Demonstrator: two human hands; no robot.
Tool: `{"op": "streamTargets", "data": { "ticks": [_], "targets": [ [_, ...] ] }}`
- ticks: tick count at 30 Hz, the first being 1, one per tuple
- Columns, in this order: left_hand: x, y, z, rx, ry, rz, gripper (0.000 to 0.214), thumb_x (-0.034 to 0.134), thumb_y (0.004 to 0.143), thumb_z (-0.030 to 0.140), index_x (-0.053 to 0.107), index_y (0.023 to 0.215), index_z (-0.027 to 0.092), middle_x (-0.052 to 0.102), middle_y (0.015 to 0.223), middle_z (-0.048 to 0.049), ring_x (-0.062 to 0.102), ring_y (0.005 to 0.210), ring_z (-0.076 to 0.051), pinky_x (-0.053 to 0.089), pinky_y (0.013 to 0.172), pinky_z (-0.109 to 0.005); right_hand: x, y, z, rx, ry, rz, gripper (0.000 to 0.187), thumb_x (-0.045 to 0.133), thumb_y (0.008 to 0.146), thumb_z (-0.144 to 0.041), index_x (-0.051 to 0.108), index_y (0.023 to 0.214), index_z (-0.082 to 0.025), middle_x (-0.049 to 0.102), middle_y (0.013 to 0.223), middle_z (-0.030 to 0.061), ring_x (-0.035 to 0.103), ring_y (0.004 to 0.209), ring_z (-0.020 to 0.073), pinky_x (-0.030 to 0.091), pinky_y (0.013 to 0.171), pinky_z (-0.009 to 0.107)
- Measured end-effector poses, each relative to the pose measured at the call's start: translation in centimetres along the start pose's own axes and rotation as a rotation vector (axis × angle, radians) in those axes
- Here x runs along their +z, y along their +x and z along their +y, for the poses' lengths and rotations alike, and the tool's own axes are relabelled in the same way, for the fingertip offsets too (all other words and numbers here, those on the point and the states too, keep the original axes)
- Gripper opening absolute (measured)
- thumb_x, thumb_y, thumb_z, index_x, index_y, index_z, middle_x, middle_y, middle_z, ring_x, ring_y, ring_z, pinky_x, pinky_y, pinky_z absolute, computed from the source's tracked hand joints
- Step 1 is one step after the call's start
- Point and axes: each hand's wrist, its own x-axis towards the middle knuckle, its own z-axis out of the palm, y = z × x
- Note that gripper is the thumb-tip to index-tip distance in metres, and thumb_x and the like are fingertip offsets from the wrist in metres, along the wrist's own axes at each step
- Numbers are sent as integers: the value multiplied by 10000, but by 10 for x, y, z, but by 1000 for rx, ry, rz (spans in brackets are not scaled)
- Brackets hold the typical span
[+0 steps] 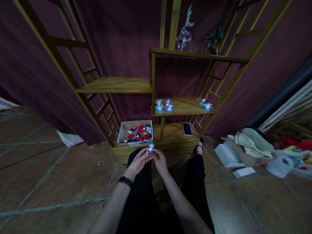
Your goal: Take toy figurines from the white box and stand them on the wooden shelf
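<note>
A small figurine on a blue base (150, 148) is pinched between the fingertips of both hands. My left hand (137, 163) grips it from the left and my right hand (160, 160) from the right, just in front of the wooden shelf unit's bottom board (170, 133). A white box (135, 131) with several red, black and blue figurines sits on that board behind my hands. Several matching blue-based figurines (163, 106) stand on the middle shelf, and two more (206, 105) at its right end.
A phone (187, 128) lies on the bottom board. A glass deer (184, 32) and a dark green ornament (214, 40) stand on the top shelf. White boxes (229, 156), cloth and bags lie on the tiled floor at right. My legs stretch toward the shelf.
</note>
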Motion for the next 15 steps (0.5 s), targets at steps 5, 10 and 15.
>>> {"op": "streamTargets", "data": {
  "ticks": [5,10,15],
  "targets": [
    [0,2,-4,39,-1,22,349,620,739,124,565,1082,158,655,986,-86,629,873,-167,452,862,-336,3,-1,6,13,37,-20,354,502,727,-167,607,1054,-253,558,1020,42,551,907,165,452,799,298],
    [0,2,-3,26,-53,57,279,603,755,158,575,1033,159,655,987,-92,628,890,-182,454,853,-338,4,-2,4,26,82,-22,327,515,728,-194,609,1037,-244,547,1039,48,552,933,163,457,798,286],
    [-3,2,-1,-10,-120,56,178,550,793,211,586,952,140,665,917,-101,633,857,-183,464,831,-344,3,1,-1,49,73,33,235,511,740,-250,635,938,-230,581,977,40,556,894,166,456,779,283]
  ]
}}
